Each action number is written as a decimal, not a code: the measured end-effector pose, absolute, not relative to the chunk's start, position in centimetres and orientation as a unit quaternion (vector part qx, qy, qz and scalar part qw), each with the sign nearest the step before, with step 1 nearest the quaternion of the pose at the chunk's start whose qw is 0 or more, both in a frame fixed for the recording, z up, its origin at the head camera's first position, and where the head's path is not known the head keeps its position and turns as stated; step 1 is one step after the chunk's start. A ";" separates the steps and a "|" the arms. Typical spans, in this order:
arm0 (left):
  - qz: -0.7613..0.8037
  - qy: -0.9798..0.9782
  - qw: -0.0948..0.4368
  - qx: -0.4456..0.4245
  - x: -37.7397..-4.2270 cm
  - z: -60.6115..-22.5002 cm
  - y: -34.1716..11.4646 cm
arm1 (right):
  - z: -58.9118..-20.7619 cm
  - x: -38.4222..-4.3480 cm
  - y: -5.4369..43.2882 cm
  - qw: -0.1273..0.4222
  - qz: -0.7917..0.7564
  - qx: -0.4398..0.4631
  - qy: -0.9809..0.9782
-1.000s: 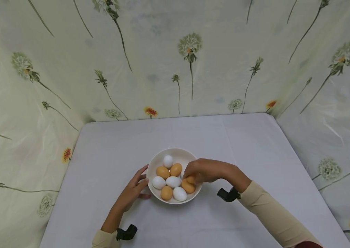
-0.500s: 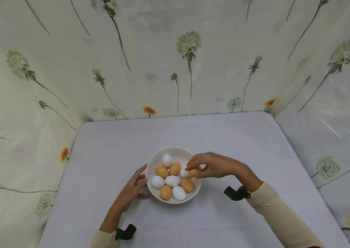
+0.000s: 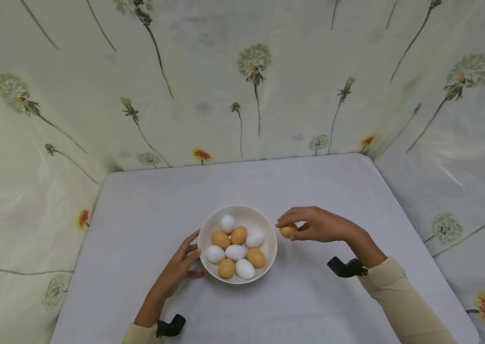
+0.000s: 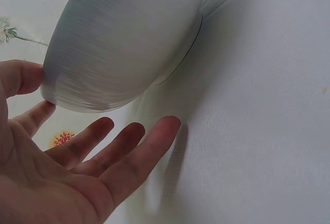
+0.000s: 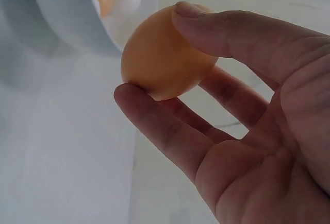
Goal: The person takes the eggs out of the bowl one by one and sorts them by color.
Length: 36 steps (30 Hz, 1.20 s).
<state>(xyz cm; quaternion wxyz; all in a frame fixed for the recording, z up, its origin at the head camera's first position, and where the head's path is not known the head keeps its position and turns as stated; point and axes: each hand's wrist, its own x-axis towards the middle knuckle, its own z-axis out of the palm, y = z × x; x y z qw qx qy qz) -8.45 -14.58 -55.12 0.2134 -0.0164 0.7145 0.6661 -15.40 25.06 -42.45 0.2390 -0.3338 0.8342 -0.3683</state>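
Note:
My left hand (image 3: 178, 267) is at the left side of a white bowl (image 3: 271, 253), with fingertips against its outside near the rim. In the left wrist view two digits of the left hand (image 4: 77, 177) touch the bowl (image 4: 129, 33), while the others are spread apart from it. My right hand (image 3: 321, 225) pinches a brown egg (image 3: 287, 231) just right of the bowl, above the table. The right wrist view shows the thumb on top of that egg (image 5: 160, 54) and fingertips beneath. Several white eggs (image 3: 236, 252) and brown eggs (image 3: 256, 257) lie in the bowl.
A white cloth covers the table (image 3: 161, 200). Flower-printed sheeting (image 3: 208, 86) hangs at the back and along both sides. Each wrist carries a dark camera mount, the left mount (image 3: 171, 326) and the right mount (image 3: 346, 267).
My right hand has lifted the brown egg out of the bowl and moved right, past the rim, uncovering a white egg. The left hand stays against the bowl.

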 end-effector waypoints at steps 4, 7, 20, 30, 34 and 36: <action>0.666 0.715 0.209 -0.021 -8.3 -55.2 -14.6 | -42.9 -15.2 26.3 0.228 -0.372 -0.321 0.840; 0.669 0.714 0.205 -0.031 -8.0 -55.4 -14.9 | -43.6 -15.2 27.1 0.227 -0.373 -0.309 0.845; 0.671 0.711 0.207 -0.040 -7.4 -55.5 -14.9 | -47.0 -15.5 30.9 0.214 -0.382 -0.237 0.867; 0.675 0.707 0.209 -0.038 -7.7 -55.6 -14.5 | -49.6 -16.2 32.9 0.164 -0.352 -0.189 0.902; 0.673 0.708 0.211 -0.034 -7.9 -55.7 -14.2 | -50.8 -16.5 33.2 0.140 -0.330 -0.171 0.918; 0.673 0.708 0.213 -0.030 -8.0 -55.7 -14.1 | -51.4 -16.6 33.3 0.135 -0.324 -0.164 0.922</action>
